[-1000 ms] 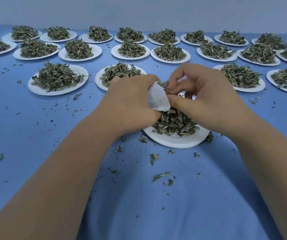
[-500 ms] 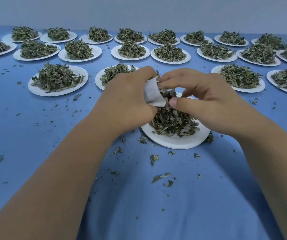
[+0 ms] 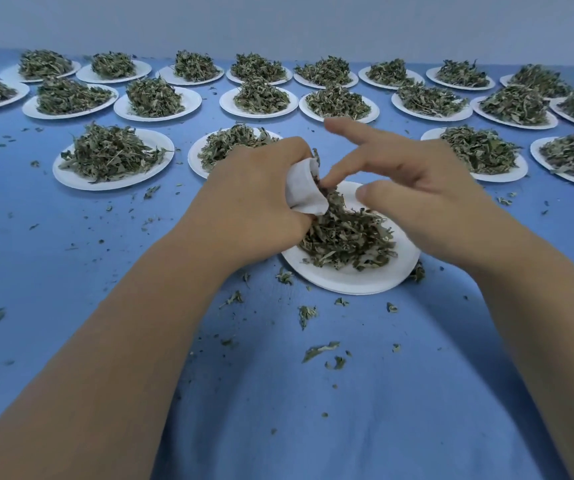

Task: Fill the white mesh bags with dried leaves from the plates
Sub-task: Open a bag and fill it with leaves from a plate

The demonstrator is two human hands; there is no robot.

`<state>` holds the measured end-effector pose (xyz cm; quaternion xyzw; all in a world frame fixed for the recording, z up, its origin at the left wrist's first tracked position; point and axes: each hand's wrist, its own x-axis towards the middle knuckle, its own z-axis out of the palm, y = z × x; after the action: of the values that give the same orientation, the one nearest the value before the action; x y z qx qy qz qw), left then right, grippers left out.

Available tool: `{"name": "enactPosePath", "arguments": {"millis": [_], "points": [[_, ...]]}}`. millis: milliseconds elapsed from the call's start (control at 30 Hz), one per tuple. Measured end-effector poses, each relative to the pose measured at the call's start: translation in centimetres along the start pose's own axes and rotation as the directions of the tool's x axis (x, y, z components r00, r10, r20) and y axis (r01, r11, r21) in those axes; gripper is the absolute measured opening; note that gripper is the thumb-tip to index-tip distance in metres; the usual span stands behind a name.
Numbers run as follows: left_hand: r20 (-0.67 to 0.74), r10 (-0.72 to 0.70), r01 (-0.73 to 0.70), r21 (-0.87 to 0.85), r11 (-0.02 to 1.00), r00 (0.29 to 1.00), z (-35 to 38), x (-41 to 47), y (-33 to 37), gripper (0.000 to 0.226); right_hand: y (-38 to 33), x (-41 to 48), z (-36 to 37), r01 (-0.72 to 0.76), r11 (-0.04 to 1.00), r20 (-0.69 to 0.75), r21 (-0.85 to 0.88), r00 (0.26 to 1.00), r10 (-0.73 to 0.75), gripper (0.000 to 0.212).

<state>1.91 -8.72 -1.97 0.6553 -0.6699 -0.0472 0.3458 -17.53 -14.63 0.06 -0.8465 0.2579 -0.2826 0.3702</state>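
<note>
Centrally: left hand (image 3: 254,195) grips white mesh bag (image 3: 304,188), fingers curled round it, mouth facing right hand (image 3: 417,199). Right hand wide, fingers spread, holding nothing; one fingertip (image 3: 334,176) at bag mouth, touching leaves there. Bag held just above far-left edge of near plate (image 3: 347,284), over heap of dried leaves (image 3: 347,237). Blue cloth (image 3: 278,410) strewn with leaf crumbs; further heaped plates (image 3: 112,184) in rows behind.

A blue cloth (image 3: 296,420) is spread wide, creased near the front. Behind it, a plain pale wall (image 3: 285,22) is softly lit.
</note>
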Motion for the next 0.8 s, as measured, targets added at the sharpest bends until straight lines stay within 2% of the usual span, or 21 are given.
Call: {"name": "enactPosePath", "arguments": {"millis": [67, 133, 167, 200, 267, 333, 367, 400, 467, 533, 633, 700, 800], "points": [[-0.001, 0.005, -0.005, -0.017, 1.0, 1.0, 0.1, 0.0, 0.2, 0.032, -0.1, 0.2, 0.2, 0.004, 0.999, 0.067, -0.032, 0.998, -0.001, 0.036], [0.012, 0.026, -0.026, -0.044, 0.999, 1.0, 0.1, -0.1, 0.7, 0.038, -0.1, 0.4, 0.9, 0.029, 0.987, 0.23, -0.155, 0.973, 0.008, 0.025], [0.02, 0.031, -0.03, -0.048, 0.998, 0.999, 0.2, -0.1, 0.8, 0.038, 0.1, 0.3, 1.1, 0.047, 0.984, 0.264, -0.171, 0.965, 0.0, 0.021], [0.024, 0.032, -0.031, -0.04, 0.999, 0.999, 0.2, -0.1, 0.8, 0.036, 0.2, 0.3, 1.1, 0.048, 0.987, 0.25, -0.153, 0.968, -0.009, 0.023], [0.014, 0.018, -0.018, 0.004, 1.0, 1.0, 0.0, 0.0, 0.4, 0.027, -0.1, 0.2, 0.3, 0.026, 0.999, 0.092, -0.046, 0.996, -0.022, 0.039], [0.004, -0.001, 0.001, 0.031, 1.0, 1.0, -0.4, 0.0, -0.1, 0.026, 0.0, -0.1, -1.1, 0.047, 0.997, -0.076, -0.066, 0.996, -0.052, 0.036], [0.001, -0.011, 0.011, 0.034, 0.999, 1.0, -0.7, 0.0, -0.3, 0.027, 0.2, -0.3, -1.7, 0.035, 0.988, -0.084, -0.15, 0.995, -0.048, 0.029], [0.003, -0.021, 0.021, 0.035, 0.999, 1.0, -0.9, 0.0, -0.5, 0.028, 0.4, -0.4, -2.0, 0.005, 0.968, -0.025, -0.25, 1.0, -0.011, 0.021], [0.027, -0.036, 0.034, 0.053, 0.998, 0.999, -1.1, 0.0, -0.8, 0.028, 0.8, -0.6, -2.0, -0.04, 0.908, 0.137, -0.418, 0.985, 0.106, 0.033], [0.053, -0.037, 0.032, 0.096, 0.995, 0.998, -1.0, 0.0, -1.0, 0.029, 1.3, -0.4, -1.4, -0.018, 0.859, 0.2, -0.511, 0.97, 0.139, 0.045], [0.083, -0.037, 0.023, 0.169, 0.985, 0.996, -0.9, -0.1, -1.2, 0.029, 1.3, 0.0, -0.5, 0.016, 0.829, 0.126, -0.559, 0.99, 0.066, 0.031], [0.098, -0.027, 0.003, 0.237, 0.972, 0.995, -0.9, -0.1, -1.2, 0.031, 1.1, 0.0, -0.7, -0.02, 0.871, 0.044, -0.492, 0.998, 0.048, 0.02], [0.096, -0.003, -0.03, 0.34, 0.94, 0.995, -0.9, -0.2, -0.9, 0.034, 0.6, 0.0, -1.1, -0.048, 0.928, -0.118, -0.37, 0.993, 0.004, 0.023]]}}
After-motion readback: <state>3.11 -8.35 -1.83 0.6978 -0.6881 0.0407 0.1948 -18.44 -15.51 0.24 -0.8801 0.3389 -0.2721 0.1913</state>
